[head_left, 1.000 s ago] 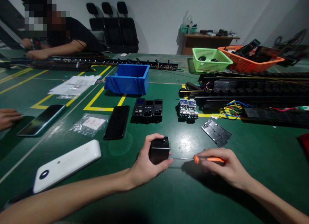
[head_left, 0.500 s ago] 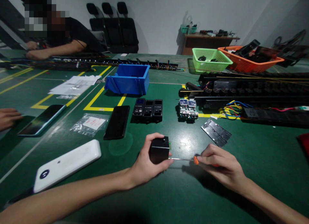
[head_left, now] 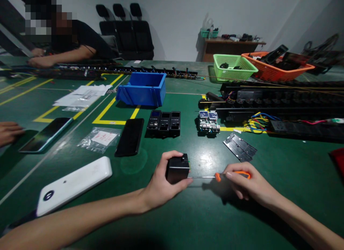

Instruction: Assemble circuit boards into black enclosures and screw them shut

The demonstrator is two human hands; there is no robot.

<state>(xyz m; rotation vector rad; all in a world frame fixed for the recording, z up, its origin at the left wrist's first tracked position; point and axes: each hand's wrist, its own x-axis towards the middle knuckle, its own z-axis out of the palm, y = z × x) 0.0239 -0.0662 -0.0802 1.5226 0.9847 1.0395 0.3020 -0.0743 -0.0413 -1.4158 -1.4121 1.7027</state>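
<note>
My left hand (head_left: 160, 182) is wrapped round a black box-shaped module (head_left: 178, 168), which has small green parts on its right side. My right hand (head_left: 245, 180) grips a screwdriver (head_left: 218, 177) with an orange and dark handle. Its thin shaft points left and its tip meets the lower right edge of the module, beside my left thumb. Behind the module, three black units (head_left: 164, 123) stand side by side. Two small circuit boards (head_left: 209, 122) with displays are to their right, and a flat black panel (head_left: 239, 147) lies beyond my right hand.
A blue bin (head_left: 142, 88), phones (head_left: 130, 137), a plastic bag (head_left: 99, 138) and a white device (head_left: 74, 185) are on the left. Black rails with wires and two baskets (head_left: 235, 68) lie back right. A person's hand (head_left: 10, 132) rests at the left edge; another person sits behind.
My right hand's fingers have shifted on the screwdriver, and more of the orange handle shows. The module stays in my left hand, nearly unmoved.
</note>
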